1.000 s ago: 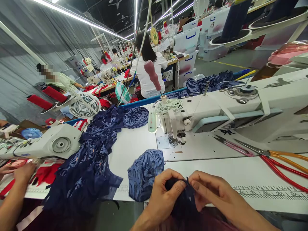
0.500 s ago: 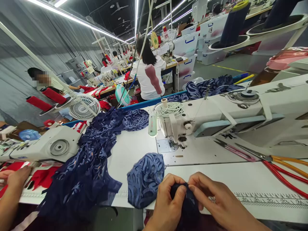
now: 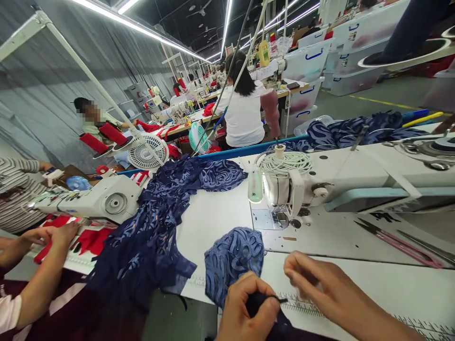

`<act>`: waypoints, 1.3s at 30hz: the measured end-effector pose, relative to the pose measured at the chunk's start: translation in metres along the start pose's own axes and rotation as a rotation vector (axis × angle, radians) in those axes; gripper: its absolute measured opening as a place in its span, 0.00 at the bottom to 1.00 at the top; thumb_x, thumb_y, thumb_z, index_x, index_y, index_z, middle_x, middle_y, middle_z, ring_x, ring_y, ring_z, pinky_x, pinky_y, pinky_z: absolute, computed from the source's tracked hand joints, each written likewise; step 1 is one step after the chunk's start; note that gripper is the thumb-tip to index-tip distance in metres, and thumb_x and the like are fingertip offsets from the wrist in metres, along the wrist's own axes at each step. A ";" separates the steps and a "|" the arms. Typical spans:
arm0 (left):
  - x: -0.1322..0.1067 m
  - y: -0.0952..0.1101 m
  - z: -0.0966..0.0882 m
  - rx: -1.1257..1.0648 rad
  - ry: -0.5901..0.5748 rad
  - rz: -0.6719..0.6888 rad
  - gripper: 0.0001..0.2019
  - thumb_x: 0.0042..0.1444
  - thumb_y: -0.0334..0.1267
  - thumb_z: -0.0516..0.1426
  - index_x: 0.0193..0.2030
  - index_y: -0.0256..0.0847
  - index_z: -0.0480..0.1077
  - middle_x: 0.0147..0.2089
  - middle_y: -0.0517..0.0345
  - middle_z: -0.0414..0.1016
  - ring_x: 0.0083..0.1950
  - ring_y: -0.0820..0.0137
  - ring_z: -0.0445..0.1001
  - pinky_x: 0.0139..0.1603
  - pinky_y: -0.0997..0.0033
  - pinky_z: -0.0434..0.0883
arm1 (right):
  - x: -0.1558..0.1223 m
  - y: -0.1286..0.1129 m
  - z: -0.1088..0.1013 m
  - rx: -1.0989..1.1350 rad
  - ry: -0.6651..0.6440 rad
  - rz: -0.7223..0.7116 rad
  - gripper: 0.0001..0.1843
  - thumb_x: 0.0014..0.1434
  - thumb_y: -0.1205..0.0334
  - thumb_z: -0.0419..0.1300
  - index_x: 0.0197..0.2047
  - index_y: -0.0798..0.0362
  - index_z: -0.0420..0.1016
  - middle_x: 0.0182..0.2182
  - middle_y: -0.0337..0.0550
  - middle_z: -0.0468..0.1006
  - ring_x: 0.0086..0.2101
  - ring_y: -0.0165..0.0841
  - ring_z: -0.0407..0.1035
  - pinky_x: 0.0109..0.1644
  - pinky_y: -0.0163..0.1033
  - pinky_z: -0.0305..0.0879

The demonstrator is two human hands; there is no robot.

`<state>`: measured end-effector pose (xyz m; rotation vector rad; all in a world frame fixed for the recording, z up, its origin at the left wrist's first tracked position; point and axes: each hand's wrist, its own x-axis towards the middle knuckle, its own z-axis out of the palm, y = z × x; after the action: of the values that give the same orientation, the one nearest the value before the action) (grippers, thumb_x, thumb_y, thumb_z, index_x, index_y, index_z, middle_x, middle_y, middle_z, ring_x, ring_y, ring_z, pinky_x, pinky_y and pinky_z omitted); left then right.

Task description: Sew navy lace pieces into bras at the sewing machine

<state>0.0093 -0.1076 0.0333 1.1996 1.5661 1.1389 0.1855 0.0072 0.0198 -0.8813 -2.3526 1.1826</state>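
My left hand (image 3: 249,308) is closed around a dark navy piece of fabric (image 3: 284,327), and a short narrow end of it pokes out past the thumb. To the right, apart from the fabric, my right hand (image 3: 316,284) has its thumb and fingertips drawn together in a pinch. Whether something small is between those fingertips is hidden. Just behind my left hand lies a blue patterned lace piece (image 3: 234,255), flat on the white sewing table (image 3: 199,222) and overhanging its front edge. Beyond my hands stands the needle area of a white sewing machine (image 3: 284,194).
A heap of navy fabric pieces (image 3: 152,237) covers the table's left part. Pink-handled scissors (image 3: 401,244) lie at the right by the machine. A printed ruler (image 3: 302,305) runs along the front edge. At far left, a co-worker's hands (image 3: 53,239) handle red fabric.
My right hand has come off the navy fabric and moved up and right. My left hand still grips it. The view has swung left, bringing more of the co-worker's arms into sight.
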 end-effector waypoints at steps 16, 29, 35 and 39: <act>0.106 -0.007 -0.005 0.702 -0.161 0.232 0.07 0.57 0.26 0.55 0.37 0.41 0.72 0.47 0.51 0.69 0.41 0.66 0.71 0.43 0.67 0.68 | -0.003 0.053 0.000 -0.591 0.082 -0.567 0.34 0.57 0.81 0.46 0.62 0.49 0.69 0.56 0.45 0.76 0.55 0.37 0.69 0.60 0.47 0.67; 0.077 -0.010 0.005 0.398 -0.055 0.333 0.07 0.61 0.28 0.53 0.38 0.41 0.71 0.47 0.50 0.70 0.50 0.64 0.71 0.48 0.68 0.69 | 0.039 0.023 -0.015 0.161 0.132 0.156 0.12 0.62 0.53 0.56 0.31 0.50 0.71 0.25 0.35 0.72 0.27 0.30 0.64 0.31 0.36 0.58; 0.102 0.016 -0.004 0.177 -0.257 0.038 0.04 0.55 0.35 0.59 0.34 0.39 0.75 0.38 0.56 0.77 0.41 0.67 0.73 0.45 0.69 0.67 | 0.039 0.027 -0.008 0.228 0.159 0.147 0.08 0.59 0.56 0.57 0.31 0.50 0.70 0.25 0.35 0.69 0.27 0.30 0.62 0.30 0.35 0.56; 0.106 0.011 -0.001 0.135 -0.223 -0.017 0.08 0.54 0.40 0.59 0.34 0.37 0.75 0.32 0.58 0.75 0.33 0.71 0.68 0.37 0.72 0.64 | 0.038 0.029 -0.011 0.294 0.132 0.181 0.09 0.59 0.55 0.57 0.32 0.51 0.73 0.26 0.36 0.71 0.28 0.30 0.62 0.31 0.35 0.57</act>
<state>-0.0099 -0.0032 0.0354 1.3503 1.4966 0.8666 0.1745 0.0518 0.0044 -1.0471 -1.9636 1.4477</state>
